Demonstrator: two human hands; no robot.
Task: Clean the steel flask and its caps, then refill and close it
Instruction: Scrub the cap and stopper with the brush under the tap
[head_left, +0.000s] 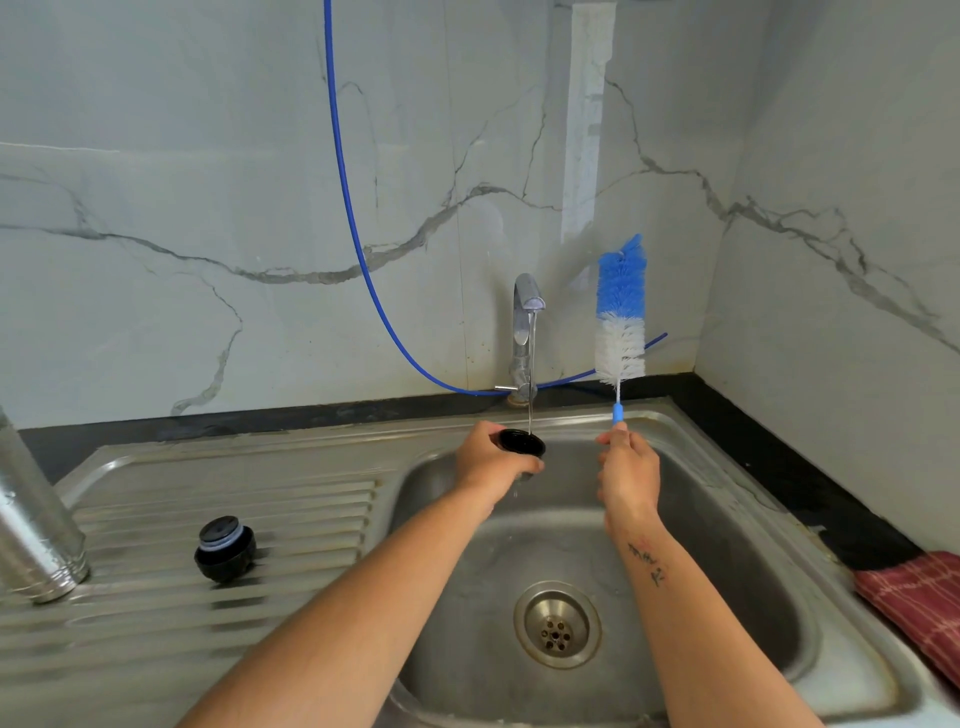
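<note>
Rinsing step: the left hand (491, 460) is gripping a black cup cap (521, 444), fingers curled round its wall, mouth up, under the thin stream from the tap (525, 332).
Right hand: the right hand (627, 467) is pinching the handle of the bottle brush (621, 312), bristles pointing up, just right of the tap.
Advice: judging by the slow flow, tilting and turning the cap under the tap would be wetting the whole inner wall; the brush should be coming down into the cap's mouth, with the grip kept low on the cap.
Risk: a wet cap is likely slipping easily.
Stopper cap (225, 550): sitting on the drainboard, well left of the tap, apart from both hands.
Steel flask (36, 525): standing tilted, farther left of the tap, untouched.
Sink (701, 519): lying below the tap, under both hands.
</note>
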